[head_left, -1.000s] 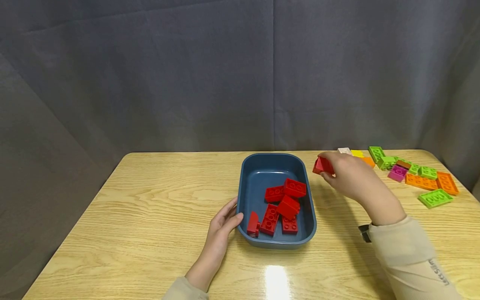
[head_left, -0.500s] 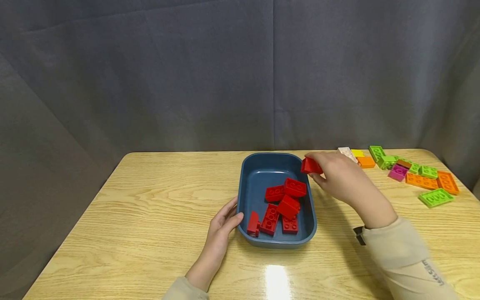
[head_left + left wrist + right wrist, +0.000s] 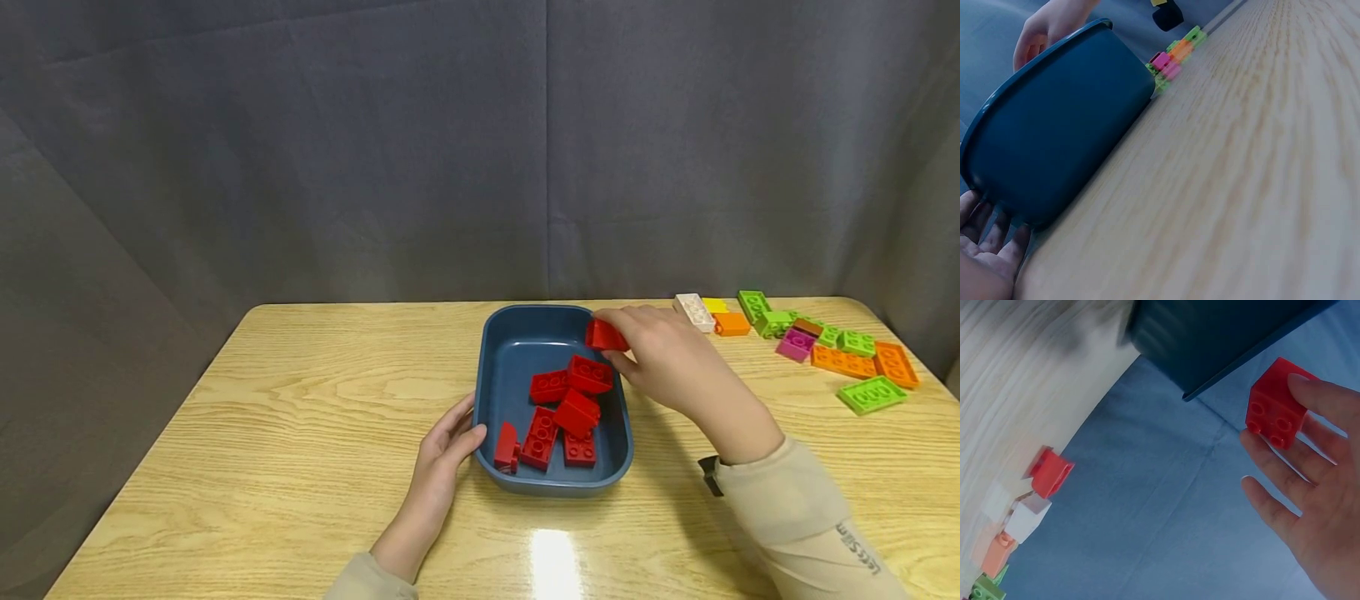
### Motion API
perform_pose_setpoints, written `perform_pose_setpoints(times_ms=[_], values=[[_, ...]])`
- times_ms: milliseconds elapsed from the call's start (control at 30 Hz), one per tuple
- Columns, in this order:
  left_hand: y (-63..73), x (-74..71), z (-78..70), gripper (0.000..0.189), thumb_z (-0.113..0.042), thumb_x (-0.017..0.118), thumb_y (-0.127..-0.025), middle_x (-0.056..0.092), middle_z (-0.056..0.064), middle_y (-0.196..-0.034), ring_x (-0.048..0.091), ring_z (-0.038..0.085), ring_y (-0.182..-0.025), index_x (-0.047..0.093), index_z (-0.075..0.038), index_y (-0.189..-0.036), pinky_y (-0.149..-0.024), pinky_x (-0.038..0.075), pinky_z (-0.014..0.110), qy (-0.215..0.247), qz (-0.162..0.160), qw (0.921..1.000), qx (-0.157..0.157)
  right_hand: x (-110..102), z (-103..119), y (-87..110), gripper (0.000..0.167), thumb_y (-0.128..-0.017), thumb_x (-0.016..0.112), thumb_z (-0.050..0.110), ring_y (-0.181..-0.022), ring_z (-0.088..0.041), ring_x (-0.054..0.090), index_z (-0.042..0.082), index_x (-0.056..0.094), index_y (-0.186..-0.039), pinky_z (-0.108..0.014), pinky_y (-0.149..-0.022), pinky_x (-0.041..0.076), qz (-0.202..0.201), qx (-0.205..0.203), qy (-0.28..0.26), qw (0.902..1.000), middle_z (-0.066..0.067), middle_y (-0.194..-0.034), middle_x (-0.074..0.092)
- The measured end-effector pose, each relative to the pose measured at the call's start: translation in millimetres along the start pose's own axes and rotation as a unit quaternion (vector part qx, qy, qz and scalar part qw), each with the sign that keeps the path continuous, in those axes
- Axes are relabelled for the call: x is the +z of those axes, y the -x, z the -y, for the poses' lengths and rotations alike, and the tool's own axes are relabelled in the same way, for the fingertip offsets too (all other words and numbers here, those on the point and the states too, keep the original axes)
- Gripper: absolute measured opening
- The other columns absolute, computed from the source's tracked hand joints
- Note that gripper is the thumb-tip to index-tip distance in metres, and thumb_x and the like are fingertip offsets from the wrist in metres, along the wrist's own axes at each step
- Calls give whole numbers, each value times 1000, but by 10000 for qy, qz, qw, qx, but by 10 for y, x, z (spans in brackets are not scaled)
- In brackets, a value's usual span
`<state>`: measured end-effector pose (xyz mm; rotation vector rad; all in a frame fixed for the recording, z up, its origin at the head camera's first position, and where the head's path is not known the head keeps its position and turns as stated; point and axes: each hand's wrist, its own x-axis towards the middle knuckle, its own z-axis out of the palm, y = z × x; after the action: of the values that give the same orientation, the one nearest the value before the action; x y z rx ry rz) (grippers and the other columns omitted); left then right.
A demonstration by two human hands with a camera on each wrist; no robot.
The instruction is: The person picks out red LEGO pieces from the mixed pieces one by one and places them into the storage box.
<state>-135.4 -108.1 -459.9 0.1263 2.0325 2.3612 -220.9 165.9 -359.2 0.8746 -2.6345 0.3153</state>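
Note:
My right hand (image 3: 667,358) pinches a red toy brick (image 3: 604,335) over the far right corner of a dark blue bin (image 3: 517,354). In the right wrist view the held brick (image 3: 1272,403) shows its studs, with the thumb on one side and fingertips on the other. My left hand (image 3: 441,454) grips the bin's left side, thumb at the rim and fingers along the outer wall. Several red bricks (image 3: 542,437) lie in the bin, some stacked on others, mostly in its near and right part.
At the table's back right lie several bricks: a white brick (image 3: 694,312), an orange brick (image 3: 731,324), a magenta brick (image 3: 795,344) and a green brick (image 3: 872,395). Another red brick (image 3: 1052,474) by the white one shows in the right wrist view. A grey curtain (image 3: 420,167) hangs behind.
My right hand has carried the red brick leftward from beside the bin to over its far right corner. The left hand and the bin have stayed put.

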Motion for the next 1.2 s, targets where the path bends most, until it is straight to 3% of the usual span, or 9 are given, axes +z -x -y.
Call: perform_pose_setpoints(times_ms=[1200], values=[[4,0,-1,55,-17,58,-97,46,15,-148,41,28,-138,44,-2,-148,-110,33,32,21,19,10000,-11,106,367,-21,48,-78,84,11,-91,-25,65,3,66,-122,-43,-83,53,-51,-923,-134,9956,-9,-105,70]])
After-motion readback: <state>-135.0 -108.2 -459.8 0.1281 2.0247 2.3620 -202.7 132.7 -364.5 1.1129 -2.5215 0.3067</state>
